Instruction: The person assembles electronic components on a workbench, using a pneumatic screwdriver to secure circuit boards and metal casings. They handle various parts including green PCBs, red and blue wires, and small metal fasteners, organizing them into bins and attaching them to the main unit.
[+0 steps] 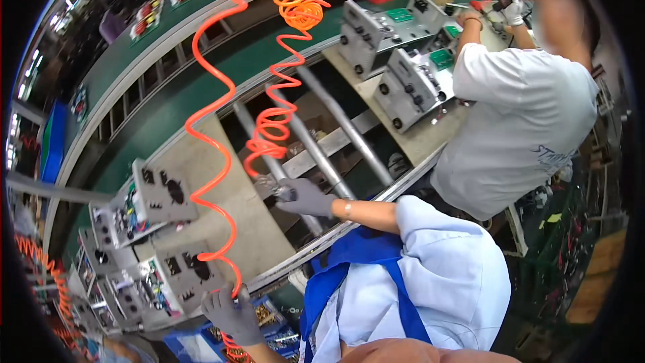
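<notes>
My right hand [309,199], in a grey glove, is closed around a dark air tool [287,194] with a silvery end. A coiled orange air hose [274,128] comes down to that tool from above. At the lower left, my left hand [232,316], also gloved in grey, is closed at a second orange hose [232,228], which hangs in loose waves. Beside the left hand stands an open grey metal housing [185,272] with dark round fittings and coloured wires inside. A similar housing [161,191] stands behind it.
Metal rollers [326,154] span a gap in the line between two pale boards [242,228]. Blue bins [269,312] of small metal parts sit by my left forearm. To the right, a co-worker in a white shirt [517,114] works at more grey housings [410,87].
</notes>
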`<action>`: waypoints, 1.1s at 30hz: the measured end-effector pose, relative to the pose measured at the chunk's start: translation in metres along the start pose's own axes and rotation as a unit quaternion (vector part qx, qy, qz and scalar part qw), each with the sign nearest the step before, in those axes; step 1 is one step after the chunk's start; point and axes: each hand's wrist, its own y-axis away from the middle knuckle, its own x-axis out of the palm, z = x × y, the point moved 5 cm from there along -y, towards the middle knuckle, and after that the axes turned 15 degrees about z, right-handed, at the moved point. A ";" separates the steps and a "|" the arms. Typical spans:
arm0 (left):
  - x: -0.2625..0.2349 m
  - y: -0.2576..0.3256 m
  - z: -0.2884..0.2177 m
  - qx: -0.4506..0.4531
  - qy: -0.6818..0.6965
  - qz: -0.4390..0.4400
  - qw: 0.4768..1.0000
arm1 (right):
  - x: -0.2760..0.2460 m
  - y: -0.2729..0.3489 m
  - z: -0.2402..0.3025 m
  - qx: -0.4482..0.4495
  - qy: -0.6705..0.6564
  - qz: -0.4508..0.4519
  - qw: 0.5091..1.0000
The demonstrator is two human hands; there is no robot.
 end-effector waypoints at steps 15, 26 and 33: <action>0.109 -0.359 -0.446 0.417 0.325 -0.016 0.849 | -0.173 0.225 0.047 -0.041 0.191 -0.335 0.922; 0.131 -0.422 -0.509 0.415 0.131 0.085 0.897 | -0.234 0.254 0.033 -0.015 0.113 -0.441 0.890; 0.132 -0.425 -0.496 0.396 0.108 0.111 0.905 | -0.291 0.272 0.027 0.005 0.082 -0.434 0.897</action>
